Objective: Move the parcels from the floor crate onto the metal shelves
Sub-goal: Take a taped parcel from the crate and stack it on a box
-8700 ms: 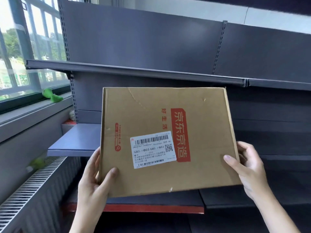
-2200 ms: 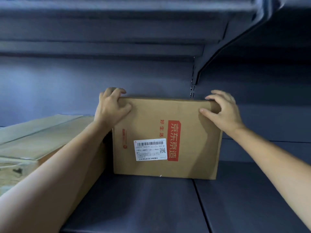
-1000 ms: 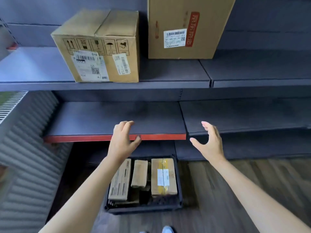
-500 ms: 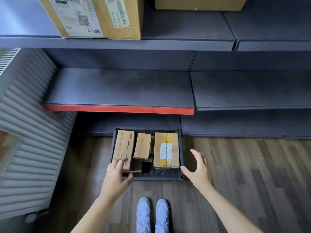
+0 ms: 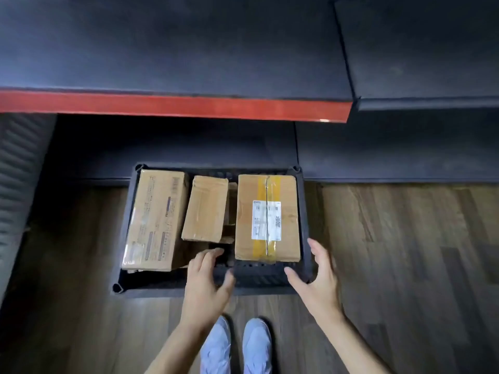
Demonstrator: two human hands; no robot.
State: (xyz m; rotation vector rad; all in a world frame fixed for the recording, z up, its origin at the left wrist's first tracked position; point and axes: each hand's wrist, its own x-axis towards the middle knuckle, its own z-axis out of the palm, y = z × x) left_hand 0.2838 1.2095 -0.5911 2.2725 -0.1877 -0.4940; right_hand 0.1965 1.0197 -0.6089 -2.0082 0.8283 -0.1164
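A black floor crate (image 5: 127,220) sits on the wood floor in front of the shelves. Three cardboard parcels lie in it: a long printed one (image 5: 155,220) on the left, a small plain one (image 5: 206,209) in the middle, and one with yellow tape and a white label (image 5: 267,217) on the right. My left hand (image 5: 206,284) hovers open over the crate's near edge, just left of the taped parcel. My right hand (image 5: 318,279) is open at the crate's near right corner. Neither hand holds anything.
A dark metal shelf with a red front edge (image 5: 172,105) overhangs the crate, and a second dark shelf (image 5: 426,101) adjoins it on the right. A ribbed radiator (image 5: 16,168) stands at the left. My shoes (image 5: 235,346) are just behind the crate.
The view has tilted down and closer to the crate. Both hands have dropped toward it and shifted right, now on either side of the taped parcel's near end.
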